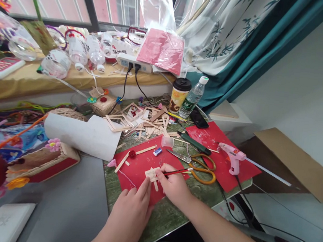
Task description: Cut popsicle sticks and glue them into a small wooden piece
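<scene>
My right hand (172, 183) is closed around a red and black pencil (177, 171), its tip end down at a small pale wooden piece (151, 174). My left hand (134, 203) lies beside it, index finger stretched out and pressing the near edge of the piece; its other fingers are partly bent. A craft stick (155, 186) pokes out from under the piece. All of this rests on a red sheet (148, 158). Close by are scissors with orange handles (202, 167), an eraser (157, 151) and a dark red pompom-like ball (132, 154) on craft sticks.
A pink glue gun (231, 155) rests on another red sheet (217, 138) to the right. Behind are a heap of craft sticks (152, 124), a utility knife (195, 143), a paper cup (179, 94), a water bottle (193, 97) and a phone (199, 118). A decorated box (44, 162) stands left.
</scene>
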Demonstrator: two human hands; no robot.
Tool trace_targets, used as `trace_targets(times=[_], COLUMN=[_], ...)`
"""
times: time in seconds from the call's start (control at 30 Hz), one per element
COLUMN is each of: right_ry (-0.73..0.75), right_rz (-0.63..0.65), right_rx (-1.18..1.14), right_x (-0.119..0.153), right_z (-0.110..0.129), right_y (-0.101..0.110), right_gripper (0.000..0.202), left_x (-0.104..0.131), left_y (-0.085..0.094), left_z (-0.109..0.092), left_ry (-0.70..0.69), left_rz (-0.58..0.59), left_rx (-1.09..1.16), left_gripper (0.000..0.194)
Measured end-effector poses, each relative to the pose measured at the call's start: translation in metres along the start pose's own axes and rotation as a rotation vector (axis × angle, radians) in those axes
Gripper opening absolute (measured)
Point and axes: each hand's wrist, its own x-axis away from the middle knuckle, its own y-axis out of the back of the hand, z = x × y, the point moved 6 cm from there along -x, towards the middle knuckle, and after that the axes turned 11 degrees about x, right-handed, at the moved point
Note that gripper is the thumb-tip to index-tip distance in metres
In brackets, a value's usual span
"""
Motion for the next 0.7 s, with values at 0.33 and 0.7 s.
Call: trace_targets(times=[0.33,0.7], right_ry=[-0.091,-0.164], right_rz=[0.007,-0.078], right_rx=[-0.083,-0.682], right_x=[0.001,-0.007], right_z=[-0.012,-0.031], right_y=[-0.003,0.009], right_gripper=[0.033,0.037], left_x=[0.000,-0.001], left_y=[0.001,0.013], left_z=[0.001,0.000], left_ry=[0.009,-0.042], left_rz=[0.014,-0.052], left_rx=[0.038,0.114], left_gripper=[0.047,0.042])
